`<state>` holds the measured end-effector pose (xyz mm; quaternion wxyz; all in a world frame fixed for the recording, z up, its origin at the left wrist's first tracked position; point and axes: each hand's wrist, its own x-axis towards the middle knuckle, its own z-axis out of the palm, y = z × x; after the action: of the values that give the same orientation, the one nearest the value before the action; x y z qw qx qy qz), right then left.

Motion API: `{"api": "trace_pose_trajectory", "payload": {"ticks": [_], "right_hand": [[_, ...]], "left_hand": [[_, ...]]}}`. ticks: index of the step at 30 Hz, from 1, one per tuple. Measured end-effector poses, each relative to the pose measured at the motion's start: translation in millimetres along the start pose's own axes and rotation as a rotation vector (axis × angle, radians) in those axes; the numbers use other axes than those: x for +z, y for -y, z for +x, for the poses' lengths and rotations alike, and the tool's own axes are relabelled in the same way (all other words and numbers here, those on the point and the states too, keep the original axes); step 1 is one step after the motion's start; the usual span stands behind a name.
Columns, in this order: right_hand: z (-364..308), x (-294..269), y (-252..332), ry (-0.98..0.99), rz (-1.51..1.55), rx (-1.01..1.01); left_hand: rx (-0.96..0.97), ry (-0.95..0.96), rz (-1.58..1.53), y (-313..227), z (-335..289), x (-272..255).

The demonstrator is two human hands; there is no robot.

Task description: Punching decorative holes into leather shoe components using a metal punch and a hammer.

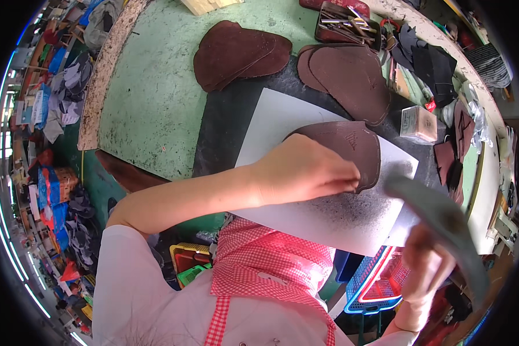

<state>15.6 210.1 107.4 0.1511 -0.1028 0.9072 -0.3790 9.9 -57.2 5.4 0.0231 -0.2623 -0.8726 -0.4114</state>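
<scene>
My left hand (305, 170) is closed in a pinch over the brown leather piece (360, 153), and whatever its fingers hold is hidden. Small stamped marks and a line along the edge show on that leather. It lies on a white sheet (265, 124) speckled with dark dots near its right side. To the right, my right hand (424, 265) is raised and wrapped round a long, curved grey tool (444, 216), which motion smears too much to name. The tool's upper end is over the sheet's right edge, apart from my left hand.
Brown leather pieces (230, 55) and another leather stack (352, 78) lie farther back. Behind them sits a red tin of metal tools (349, 29). A small clear box (418, 124) stands right of the sheet. Blue and red baskets (375, 282) are below the table.
</scene>
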Motion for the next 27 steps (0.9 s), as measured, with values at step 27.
{"api": "trace_pose_trajectory", "payload": {"ticks": [27], "right_hand": [[13,34,13,-0.053,0.217,-0.161]], "left_hand": [[-0.162,0.063,-0.184,9,-13,-15]]}}
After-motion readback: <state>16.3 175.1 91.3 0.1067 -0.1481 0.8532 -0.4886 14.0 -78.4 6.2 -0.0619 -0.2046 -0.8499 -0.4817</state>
